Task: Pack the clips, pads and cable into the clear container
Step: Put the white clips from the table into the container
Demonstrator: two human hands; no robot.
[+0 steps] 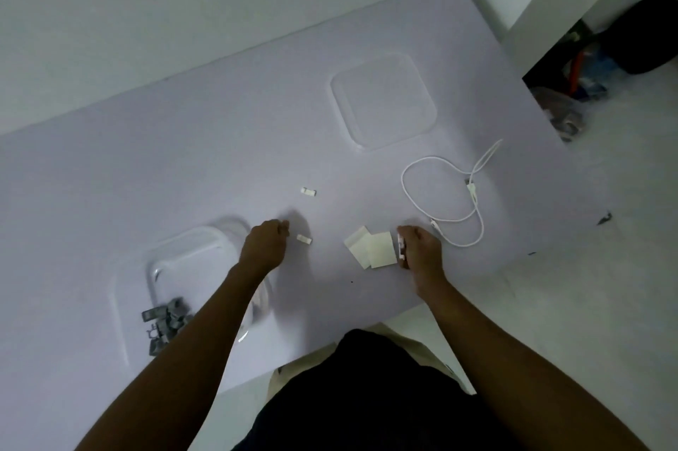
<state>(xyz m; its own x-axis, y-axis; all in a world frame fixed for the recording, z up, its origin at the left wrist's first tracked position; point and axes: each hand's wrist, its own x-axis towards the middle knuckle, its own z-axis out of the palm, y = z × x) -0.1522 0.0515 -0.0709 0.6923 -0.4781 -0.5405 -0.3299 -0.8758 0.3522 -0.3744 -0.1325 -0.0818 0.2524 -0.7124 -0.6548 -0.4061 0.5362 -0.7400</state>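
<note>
The clear container [190, 248] stands at the near left of the table with several grey clips [167, 320] in its near end. My left hand [265, 243] hovers just right of it, fingers curled, close to a white clip [304, 239]; whether it holds anything I cannot tell. Another white clip [308, 192] lies further back. My right hand [418, 248] is shut on white clips [401, 247], right beside the cream pads [370, 250]. The white cable [445, 193] lies looped to the right of that hand.
The clear lid [383, 102] lies flat at the back of the table [146, 157]. The table's right edge runs just past the cable. Dark bags and clutter [587, 76] sit on the floor at the far right.
</note>
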